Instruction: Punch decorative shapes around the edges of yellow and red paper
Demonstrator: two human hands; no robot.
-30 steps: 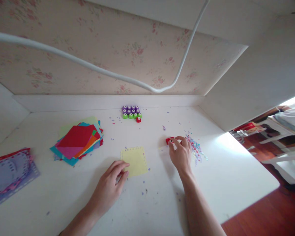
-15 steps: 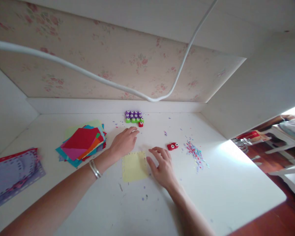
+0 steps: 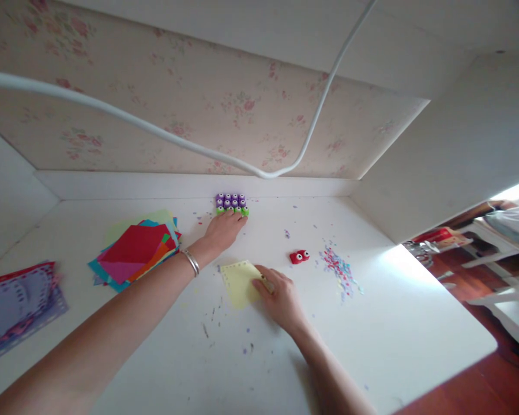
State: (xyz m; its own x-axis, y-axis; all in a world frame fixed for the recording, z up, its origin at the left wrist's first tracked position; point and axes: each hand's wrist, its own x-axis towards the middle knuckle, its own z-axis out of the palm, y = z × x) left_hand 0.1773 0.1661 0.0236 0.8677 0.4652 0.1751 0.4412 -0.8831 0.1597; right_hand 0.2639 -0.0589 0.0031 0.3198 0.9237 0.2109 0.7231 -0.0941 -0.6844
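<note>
My left hand (image 3: 225, 230) reaches over the near edge of the green punches (image 3: 220, 211), its fingertips at that row; the red punch seen there before is hidden under it. Behind stand rows of purple punches (image 3: 231, 200). My right hand (image 3: 277, 291) pinches the right side of a pale yellow paper (image 3: 241, 282) between thumb and fingers. Small punched holes line the paper's top and left edges. Two red punches (image 3: 300, 256) sit side by side, a little beyond and right of my right hand.
A stack of coloured paper (image 3: 140, 248) lies beside my left forearm. Punched purple sheets (image 3: 17, 305) are at the far left. Confetti (image 3: 339, 268) is scattered at the right of the white table (image 3: 398, 323). A white cable (image 3: 190, 144) hangs across the view.
My left hand has moved forward to the front row of punches. My right hand has taken hold of the yellow paper, which is now turned and partly covered by the fingers.
</note>
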